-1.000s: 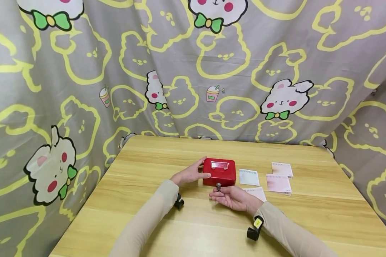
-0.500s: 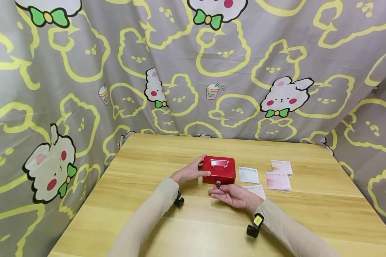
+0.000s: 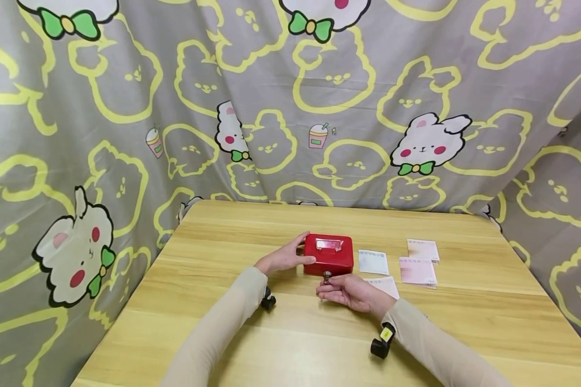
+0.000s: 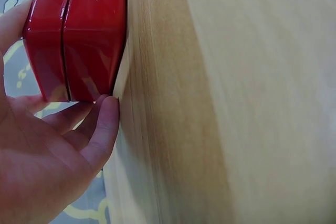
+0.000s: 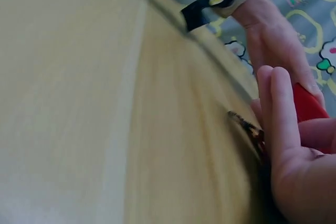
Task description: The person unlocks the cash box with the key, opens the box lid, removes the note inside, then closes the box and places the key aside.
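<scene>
A red metal cash box [image 3: 329, 257] with a silver lid handle [image 3: 329, 245] stands closed on the wooden table. My left hand [image 3: 284, 257] grips its left end, thumb at the front corner and fingers reaching round the side, as the left wrist view [image 4: 52, 145] also shows. At the front of the box, my right hand [image 3: 353, 292] pinches a small metal key [image 3: 326, 276] at the lock. A dark metal piece [image 5: 249, 129] hangs below the right fingers in the right wrist view. How far the key sits in the lock is hidden.
Right of the box lie several paper notes: a bluish one [image 3: 373, 262], a pink one [image 3: 418, 270], a brownish one [image 3: 423, 250] and one [image 3: 385, 285] partly behind my right hand. A patterned curtain [image 3: 271, 107] hangs beyond the table [image 3: 252, 220].
The right fingers have shifted slightly at the key. My left hand stays on the box. The whole scene has moved a little upward in the head view.
</scene>
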Tool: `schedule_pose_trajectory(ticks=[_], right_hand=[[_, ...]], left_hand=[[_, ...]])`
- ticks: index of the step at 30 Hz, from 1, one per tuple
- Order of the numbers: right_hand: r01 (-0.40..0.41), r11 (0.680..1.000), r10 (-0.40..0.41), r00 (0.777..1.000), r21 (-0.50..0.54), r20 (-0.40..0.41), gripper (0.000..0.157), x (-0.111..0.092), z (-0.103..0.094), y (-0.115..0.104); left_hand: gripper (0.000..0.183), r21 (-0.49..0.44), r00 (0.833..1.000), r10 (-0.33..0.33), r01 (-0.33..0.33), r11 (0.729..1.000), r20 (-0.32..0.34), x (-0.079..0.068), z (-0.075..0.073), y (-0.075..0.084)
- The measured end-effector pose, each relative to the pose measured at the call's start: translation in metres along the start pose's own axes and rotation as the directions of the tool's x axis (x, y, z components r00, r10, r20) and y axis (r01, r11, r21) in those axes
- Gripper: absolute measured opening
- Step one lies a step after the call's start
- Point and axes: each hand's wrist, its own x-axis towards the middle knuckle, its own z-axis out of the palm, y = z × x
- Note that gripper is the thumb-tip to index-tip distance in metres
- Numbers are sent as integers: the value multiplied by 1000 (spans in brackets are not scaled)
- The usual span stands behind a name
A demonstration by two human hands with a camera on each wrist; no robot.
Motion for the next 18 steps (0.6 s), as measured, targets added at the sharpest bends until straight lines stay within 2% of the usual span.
schedule_pose_trajectory(ticks=[3,8,13,18], right_hand=[[62,983,-74,995,-175,-65,31,2,2,4],[124,901,-206,965,-415,-160,25,5,8,9],[107,792,-302,924,-601,-234,21,4,15,8],[86,664,-369,901,-743,-226,24,1,21,4]], left_hand=[[89,-1,1000,-1,1,1000,1,0,1,0],[89,5,1000,-2,2,1000,3,0,2,0],[90,4,1000,1,-1,1000,5,0,2,1],[90,19,1000,-6,6,1000,-1,-2,0,1]])
